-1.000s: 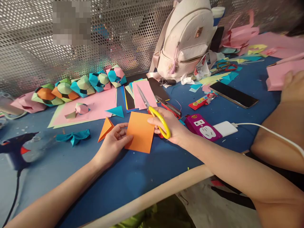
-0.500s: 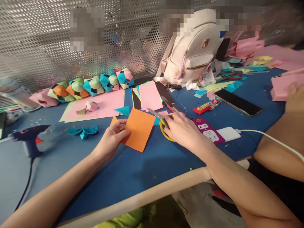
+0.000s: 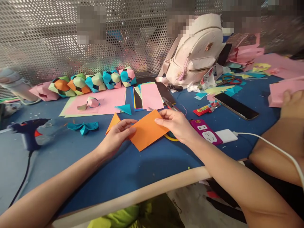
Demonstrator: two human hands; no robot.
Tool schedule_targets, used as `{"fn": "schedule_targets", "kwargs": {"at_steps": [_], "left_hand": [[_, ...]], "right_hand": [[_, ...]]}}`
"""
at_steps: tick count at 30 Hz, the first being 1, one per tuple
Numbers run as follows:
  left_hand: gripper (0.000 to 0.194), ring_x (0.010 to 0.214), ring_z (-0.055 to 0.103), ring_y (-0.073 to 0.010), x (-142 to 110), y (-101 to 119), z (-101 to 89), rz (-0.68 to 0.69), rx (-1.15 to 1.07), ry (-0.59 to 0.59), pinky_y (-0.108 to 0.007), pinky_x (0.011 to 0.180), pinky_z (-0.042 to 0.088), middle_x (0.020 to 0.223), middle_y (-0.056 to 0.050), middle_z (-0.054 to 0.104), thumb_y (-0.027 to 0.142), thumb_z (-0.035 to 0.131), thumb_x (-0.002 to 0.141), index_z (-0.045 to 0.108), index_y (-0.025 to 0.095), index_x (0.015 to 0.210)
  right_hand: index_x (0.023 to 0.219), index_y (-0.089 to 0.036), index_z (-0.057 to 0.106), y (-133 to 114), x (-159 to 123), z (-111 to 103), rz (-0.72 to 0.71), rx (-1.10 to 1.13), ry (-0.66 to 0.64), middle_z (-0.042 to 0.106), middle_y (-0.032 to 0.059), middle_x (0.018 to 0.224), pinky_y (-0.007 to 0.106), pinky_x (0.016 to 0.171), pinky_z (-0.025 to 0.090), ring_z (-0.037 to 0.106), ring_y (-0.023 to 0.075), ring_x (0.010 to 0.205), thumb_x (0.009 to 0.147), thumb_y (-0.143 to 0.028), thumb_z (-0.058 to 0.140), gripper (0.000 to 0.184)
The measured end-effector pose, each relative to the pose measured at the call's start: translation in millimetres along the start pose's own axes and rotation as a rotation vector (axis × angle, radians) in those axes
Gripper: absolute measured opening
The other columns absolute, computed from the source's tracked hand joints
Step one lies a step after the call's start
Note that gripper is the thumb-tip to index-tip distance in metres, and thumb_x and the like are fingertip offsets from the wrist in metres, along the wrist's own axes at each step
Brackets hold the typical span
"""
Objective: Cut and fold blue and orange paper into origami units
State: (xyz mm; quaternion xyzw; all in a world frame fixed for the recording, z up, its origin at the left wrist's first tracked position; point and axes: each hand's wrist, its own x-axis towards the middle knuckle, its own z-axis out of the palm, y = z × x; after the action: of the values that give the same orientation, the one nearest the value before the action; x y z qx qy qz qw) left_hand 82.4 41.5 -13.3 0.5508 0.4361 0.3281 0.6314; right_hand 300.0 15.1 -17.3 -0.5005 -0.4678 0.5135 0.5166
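Observation:
An orange sheet of paper (image 3: 148, 131) is held slightly above the table between my two hands. My left hand (image 3: 120, 133) pinches its left end between thumb and fingers. At its upper right corner, my right hand (image 3: 172, 123) grips it the same way. Behind my left fingers lies an orange folded triangle (image 3: 113, 122). Scissors with a yellow handle (image 3: 171, 138) rest partly hidden under the sheet and my right hand. A blue folded triangle (image 3: 125, 109) lies just beyond the sheet, and a blue folded paper piece (image 3: 83, 128) sits farther left.
A glue gun (image 3: 30, 133) stands at left. Folded paper balls (image 3: 95, 83) line the mesh panel. Pink sheets (image 3: 152, 96), a white backpack (image 3: 194, 53), a phone (image 3: 236, 106) and a purple power socket (image 3: 206, 131) with a white cable occupy the back and right. Another person's hand (image 3: 294, 98) holds pink paper.
My right hand has left the scissors, moved slightly left and taken hold of the orange sheet. The sheet has turned and now lies more sideways. My left hand still holds it.

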Motion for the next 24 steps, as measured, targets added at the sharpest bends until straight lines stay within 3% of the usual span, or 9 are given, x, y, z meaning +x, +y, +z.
{"fn": "schedule_targets", "kwargs": {"at_steps": [5,10,15,18,22,24], "left_hand": [[0.021,0.074,0.064,-0.0159,5,0,-1.2,-0.130,-0.336,-0.002,-0.027,0.061,0.056,0.090,-0.006,0.066,0.024,0.068,0.074,0.064,0.014,0.092],[0.019,0.062,0.063,-0.0116,2,-3,2.9,-0.169,-0.313,-0.016,-0.024,0.056,0.056,0.077,-0.002,0.065,0.010,0.070,0.070,0.063,0.014,0.088],[0.019,0.065,0.065,-0.0128,1,-3,2.1,-0.170,-0.298,-0.049,-0.025,0.059,0.057,0.077,-0.002,0.066,0.011,0.067,0.071,0.063,0.014,0.090],[0.015,0.063,0.064,-0.0129,3,-4,0.1,-0.153,-0.288,-0.009,-0.026,0.057,0.055,0.078,-0.002,0.066,0.015,0.067,0.072,0.062,0.015,0.086],[0.010,0.055,0.057,-0.0091,7,2,-5.3,-0.032,-0.311,0.192,-0.020,0.048,0.046,0.067,0.002,0.061,0.015,0.067,0.066,0.058,0.015,0.070],[0.012,0.052,0.054,-0.0068,8,6,-9.5,0.052,-0.349,0.293,-0.018,0.045,0.041,0.063,0.004,0.058,0.013,0.066,0.062,0.055,0.016,0.065]], "right_hand": [[0.078,-0.018,0.065,-3,2,-4,-0.028,0.106,0.109,0.070,0.0018,0.080,0.032,0.075,0.053,0.064,0.0159,0.076,0.059,-0.033,0.078,0.028],[0.078,-0.018,0.065,0,3,-2,-0.007,0.101,0.118,0.070,0.0021,0.081,0.032,0.074,0.053,0.065,0.0164,0.077,0.058,-0.033,0.078,0.028],[0.081,-0.018,0.064,2,3,-5,-0.037,0.008,0.084,0.071,0.0037,0.086,0.034,0.077,0.054,0.066,0.0180,0.082,0.064,-0.035,0.074,0.026],[0.094,-0.017,0.064,4,5,-10,-0.166,-0.175,0.107,0.070,0.0062,0.096,0.034,0.080,0.054,0.066,0.0185,0.088,0.074,-0.033,0.066,0.025],[0.105,-0.020,0.065,6,5,-16,-0.477,-0.614,0.297,0.069,0.0065,0.100,0.037,0.086,0.052,0.064,0.0190,0.092,0.083,-0.014,0.045,0.031],[0.101,-0.019,0.067,7,4,-15,-0.576,-0.859,0.226,0.071,0.0066,0.096,0.037,0.088,0.050,0.063,0.0203,0.094,0.082,-0.007,0.041,0.035]]}}
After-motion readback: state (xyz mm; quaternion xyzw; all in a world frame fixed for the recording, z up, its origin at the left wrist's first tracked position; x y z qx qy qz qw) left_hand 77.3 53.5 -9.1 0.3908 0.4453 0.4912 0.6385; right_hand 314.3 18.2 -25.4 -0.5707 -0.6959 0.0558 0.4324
